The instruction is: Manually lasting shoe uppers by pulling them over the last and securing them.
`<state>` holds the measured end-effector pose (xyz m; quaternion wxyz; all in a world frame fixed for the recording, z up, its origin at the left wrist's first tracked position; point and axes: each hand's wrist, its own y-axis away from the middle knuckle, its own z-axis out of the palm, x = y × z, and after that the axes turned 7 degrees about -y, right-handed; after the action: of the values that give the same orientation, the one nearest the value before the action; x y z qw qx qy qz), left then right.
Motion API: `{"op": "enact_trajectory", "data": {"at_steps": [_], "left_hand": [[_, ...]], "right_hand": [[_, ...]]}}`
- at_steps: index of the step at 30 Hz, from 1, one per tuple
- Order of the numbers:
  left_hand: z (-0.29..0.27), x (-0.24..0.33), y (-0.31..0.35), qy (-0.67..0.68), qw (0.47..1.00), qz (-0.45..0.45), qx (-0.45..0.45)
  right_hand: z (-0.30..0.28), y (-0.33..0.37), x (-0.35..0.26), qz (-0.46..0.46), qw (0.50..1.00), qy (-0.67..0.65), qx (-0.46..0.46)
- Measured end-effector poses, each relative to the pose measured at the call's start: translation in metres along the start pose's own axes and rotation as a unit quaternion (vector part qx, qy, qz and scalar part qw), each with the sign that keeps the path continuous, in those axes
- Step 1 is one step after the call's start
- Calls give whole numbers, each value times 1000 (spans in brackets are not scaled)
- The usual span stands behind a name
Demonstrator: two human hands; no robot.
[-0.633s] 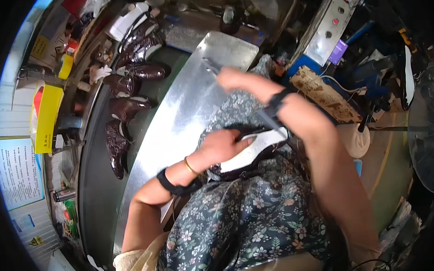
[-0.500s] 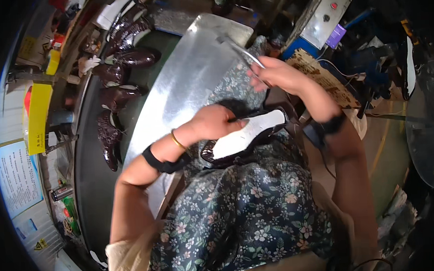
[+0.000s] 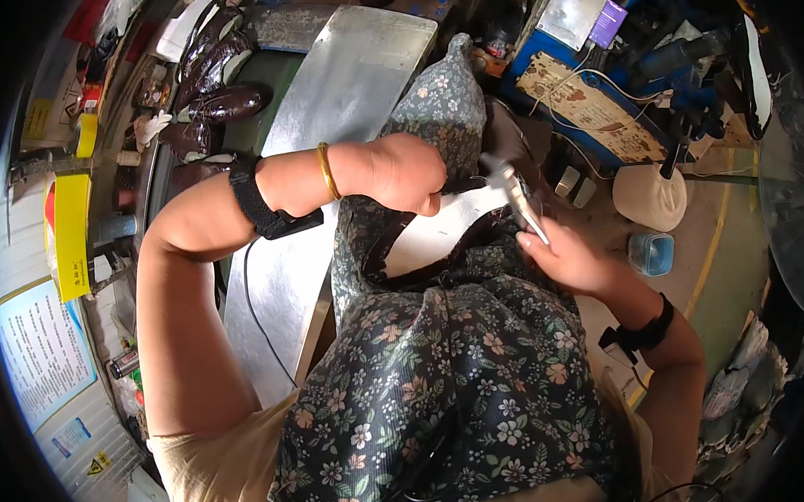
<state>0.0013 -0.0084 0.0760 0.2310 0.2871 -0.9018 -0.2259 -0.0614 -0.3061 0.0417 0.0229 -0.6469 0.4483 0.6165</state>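
A dark glossy shoe (image 3: 380, 259) lies sole up across my lap, its white sole (image 3: 446, 227) showing. Over the sole's far edge, my left hand (image 3: 406, 174) is closed, thumb and fingertips pressed together by the white surface; what they pinch, if anything, is hidden. My right hand (image 3: 559, 253) grips a hammer-like metal tool (image 3: 528, 211) by its handle. The tool's head, smeared by motion, is just above the shoe's right end. Beneath the shoe is a floral apron (image 3: 443, 366) that covers my lap.
A bare metal sheet (image 3: 298, 121) slopes along my left side. Several dark glossy shoes (image 3: 225, 104) lie beyond it. To the right are a blue machine with a worn board (image 3: 584, 99), a beige container (image 3: 649, 197) and a blue plastic tub (image 3: 652, 254).
My right hand has swung the tool down from above the metal sheet to the shoe's right end. My left hand has shifted up along the sole, with its elbow raised outward.
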Motion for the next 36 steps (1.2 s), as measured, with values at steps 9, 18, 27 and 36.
{"op": "enact_trajectory", "data": {"at_steps": [9, 18, 27, 36], "left_hand": [[61, 50, 29, 562, 806, -140, 123], [82, 62, 18, 618, 744, -171, 189], [76, 64, 22, 475, 831, -242, 161], [102, 30, 14, 593, 770, -159, 172]], "right_hand": [[-36, 2, -30, -47, 985, 19, -168], [-34, -39, -28, 117, 929, -230, -266], [-47, -43, -57, 9, 965, 90, -247], [-5, -55, -2, -122, 983, 117, -78]]}}
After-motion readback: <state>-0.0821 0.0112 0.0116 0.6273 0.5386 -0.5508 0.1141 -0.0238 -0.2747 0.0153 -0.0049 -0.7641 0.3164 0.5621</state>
